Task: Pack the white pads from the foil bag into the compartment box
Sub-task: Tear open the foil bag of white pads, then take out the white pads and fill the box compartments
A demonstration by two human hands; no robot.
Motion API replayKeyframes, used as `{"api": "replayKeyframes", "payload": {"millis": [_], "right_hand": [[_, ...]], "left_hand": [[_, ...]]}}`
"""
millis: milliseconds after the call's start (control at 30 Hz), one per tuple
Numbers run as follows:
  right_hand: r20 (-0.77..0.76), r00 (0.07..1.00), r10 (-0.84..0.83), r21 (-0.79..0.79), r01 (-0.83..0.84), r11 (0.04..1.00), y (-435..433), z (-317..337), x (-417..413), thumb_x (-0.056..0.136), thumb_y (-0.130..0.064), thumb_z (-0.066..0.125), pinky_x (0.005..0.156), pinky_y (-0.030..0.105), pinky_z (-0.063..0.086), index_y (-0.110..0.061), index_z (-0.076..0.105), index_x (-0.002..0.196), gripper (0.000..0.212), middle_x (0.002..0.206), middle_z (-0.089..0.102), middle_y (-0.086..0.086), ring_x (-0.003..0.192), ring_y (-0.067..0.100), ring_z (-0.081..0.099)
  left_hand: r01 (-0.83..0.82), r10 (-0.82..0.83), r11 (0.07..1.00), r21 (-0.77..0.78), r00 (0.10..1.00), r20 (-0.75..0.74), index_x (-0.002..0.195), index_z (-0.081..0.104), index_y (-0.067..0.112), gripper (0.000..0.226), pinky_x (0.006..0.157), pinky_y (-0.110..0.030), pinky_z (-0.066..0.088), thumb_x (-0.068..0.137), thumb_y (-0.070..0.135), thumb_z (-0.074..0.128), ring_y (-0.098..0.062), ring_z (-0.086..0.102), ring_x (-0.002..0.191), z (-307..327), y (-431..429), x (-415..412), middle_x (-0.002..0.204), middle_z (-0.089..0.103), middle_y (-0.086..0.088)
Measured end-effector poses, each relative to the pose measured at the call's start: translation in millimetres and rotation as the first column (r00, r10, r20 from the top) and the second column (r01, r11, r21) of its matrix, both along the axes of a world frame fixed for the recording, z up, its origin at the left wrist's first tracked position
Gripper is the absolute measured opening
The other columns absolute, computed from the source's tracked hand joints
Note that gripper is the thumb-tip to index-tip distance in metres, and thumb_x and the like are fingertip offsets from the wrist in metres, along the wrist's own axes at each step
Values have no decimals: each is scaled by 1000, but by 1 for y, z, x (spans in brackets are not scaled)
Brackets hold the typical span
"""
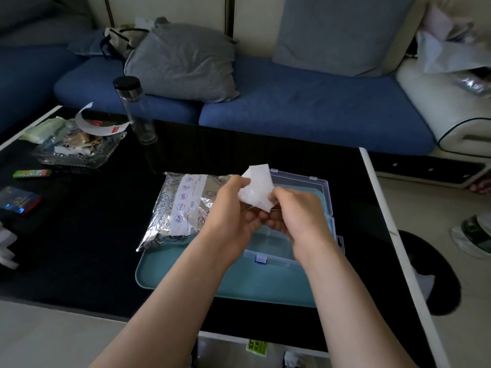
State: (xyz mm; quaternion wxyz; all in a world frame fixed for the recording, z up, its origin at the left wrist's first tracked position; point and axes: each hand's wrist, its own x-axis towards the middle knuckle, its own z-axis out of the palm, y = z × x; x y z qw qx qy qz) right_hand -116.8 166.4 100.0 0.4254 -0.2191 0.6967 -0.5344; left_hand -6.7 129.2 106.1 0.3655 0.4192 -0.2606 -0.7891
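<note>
Tray point(239, 282) in teal lies nearest, under both wrists, on the black tabletop point(93, 248); the clear compartment box point(279, 257) sits on it directly below the hands, its lid point(318, 187) swung open beyond the fingers; the hands hide much of the inside. The left hand point(233, 205) and right hand point(297, 213) both curl onto one white pad point(256, 189), pinching its lower part, so it stands crumpled above the knuckles; the step looks like flattening it to fit; better to square the corners first, then lower it flat into a compartment beneath the right hand. The foil bag point(183, 208) lies just beyond the left hand, bulging, likely with more pads.
</note>
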Motion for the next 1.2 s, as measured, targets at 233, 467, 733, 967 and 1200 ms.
{"api": "replayKeyframes", "payload": {"millis": [233,467,733,967,1200], "right_hand": [[-531,844,-78,-37,69,997,15,-9,-6,92,-38,72,74,30,57,-24,73,98,15,83,74,-6,81,9,70],[-514,836,-191,-195,103,975,21,-4,-10,90,-28,81,70,10,52,-22,80,92,6,80,75,-15,78,-5,70],[-607,762,-225,-222,110,969,30,3,-26,93,-19,80,69,24,54,-20,81,93,2,74,72,-15,67,2,69],[-569,821,-52,-182,-64,981,31,7,-33,97,-20,75,65,17,50,-20,82,103,9,79,75,-10,68,0,66],[-666,744,53,-113,-171,979,30,9,-22,90,-29,84,81,41,61,-30,83,96,7,76,75,-16,77,3,72]], "left_hand": [[91,-91,993,-77,996,4,118,62,-2,29,76,-40,63,111,6,35,-27,79,89,-1,6,-9,99,80,-16],[206,-194,957,-204,978,80,126,66,3,27,94,-44,62,112,13,46,-29,73,115,-9,14,-7,120,76,-18],[140,-136,983,-116,990,37,133,57,-5,29,86,-43,65,112,13,47,-36,75,110,-8,13,-2,126,72,-24],[148,-149,988,-34,988,-42,130,60,0,28,88,-46,64,113,13,41,-39,76,106,0,11,-1,120,75,-23],[209,-211,977,-33,972,-103,138,53,-6,42,103,-53,56,104,6,31,-38,70,120,1,9,4,126,71,-27]]}}
